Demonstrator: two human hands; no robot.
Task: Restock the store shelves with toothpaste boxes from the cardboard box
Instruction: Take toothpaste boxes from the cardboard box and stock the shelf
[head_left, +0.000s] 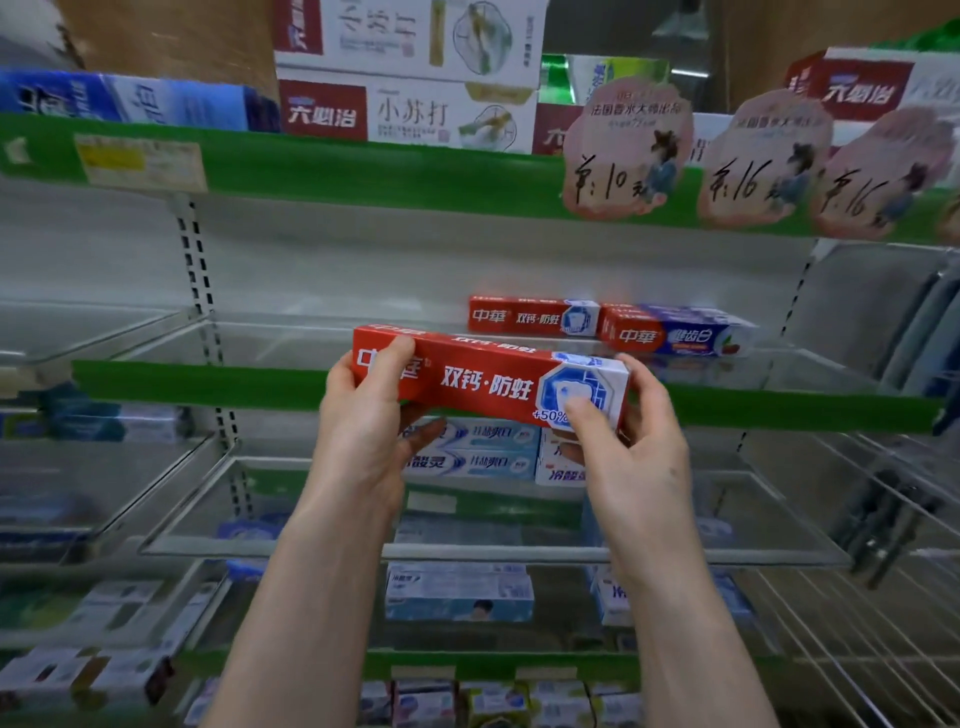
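Both grips are on the same red toothpaste box (483, 384), held roughly level in front of the green front strip (208, 382) of the middle glass shelf. Can't tell if it touches the strip, but it isn't lying on the glass. The left grip (363, 415) wraps the left end, thumb on the front face and fingers curled underneath. The right grip (639, 436) pinches the white-and-blue right end, thumb in front and fingers behind.

Further back on that shelf a matching red box (530, 316) lies right up against a red-and-blue box (675, 335). The upper shelf (363, 166) carries stacked red-and-white boxes (410, 111), with pink handwritten price tags (623, 150) hanging off its edge. One shelf down, behind the hands, sit pale blue-and-white boxes (483, 452).
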